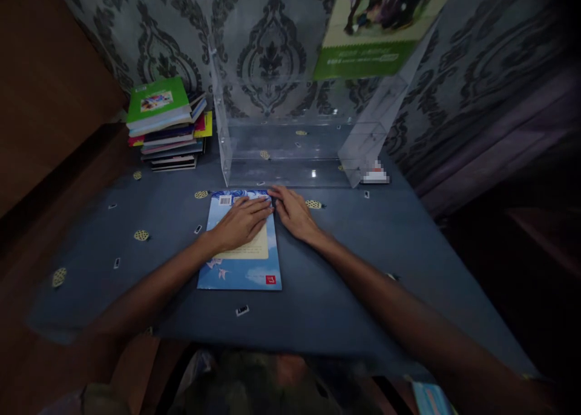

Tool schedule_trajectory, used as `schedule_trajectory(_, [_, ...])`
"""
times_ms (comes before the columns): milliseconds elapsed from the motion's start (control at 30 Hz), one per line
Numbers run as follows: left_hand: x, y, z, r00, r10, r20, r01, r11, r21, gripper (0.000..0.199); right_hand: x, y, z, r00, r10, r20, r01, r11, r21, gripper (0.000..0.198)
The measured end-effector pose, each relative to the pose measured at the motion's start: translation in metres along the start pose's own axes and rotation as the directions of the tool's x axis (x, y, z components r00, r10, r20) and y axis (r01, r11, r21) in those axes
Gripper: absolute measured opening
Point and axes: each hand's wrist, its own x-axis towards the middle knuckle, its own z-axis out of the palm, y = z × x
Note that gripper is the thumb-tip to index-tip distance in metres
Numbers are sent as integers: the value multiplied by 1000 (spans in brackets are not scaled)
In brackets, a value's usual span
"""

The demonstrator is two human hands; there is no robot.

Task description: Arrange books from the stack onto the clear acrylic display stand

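A blue book lies flat on the table, with a barcode near its far edge and a small red mark at its near right corner. Across its upper part rests my left hand, palm down with the fingers stretched out to the right. My right hand is at the book's far right corner, its fingers extended and the fingertips touching or just over that corner. Neither hand grips anything. Part of the book's cover is hidden under my left hand.
Behind the book stands a clear acrylic shelf with a green-and-cream book high on its right. At the back left is an uneven stack of books. A small white item, partly pixelated, sits beside the shelf. A dark blue patterned cloth covers the table.
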Motion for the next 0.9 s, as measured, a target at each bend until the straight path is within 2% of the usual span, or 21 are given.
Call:
schedule_trajectory(167, [-33, 31, -13, 990, 109, 85, -104, 993, -63, 39, 1, -5, -2, 1000, 14, 20, -14, 1000, -16, 41])
schedule_trajectory(367, [-72, 68, -25, 954, 244, 172, -221, 965, -142, 40, -1, -8, -3, 999, 9, 47, -6, 997, -78, 42])
schedule_trajectory(567, [-80, 75, -19, 968, 219, 122, -210, 974, -81, 35, -7, -6, -1, 997, -45, 65, 52, 993, -109, 48])
schedule_trajectory(900, [-80, 78, -20, 968, 229, 106, -229, 973, -15, 33, -30, -23, -7, 991, -122, 56, 126, 989, -79, 36])
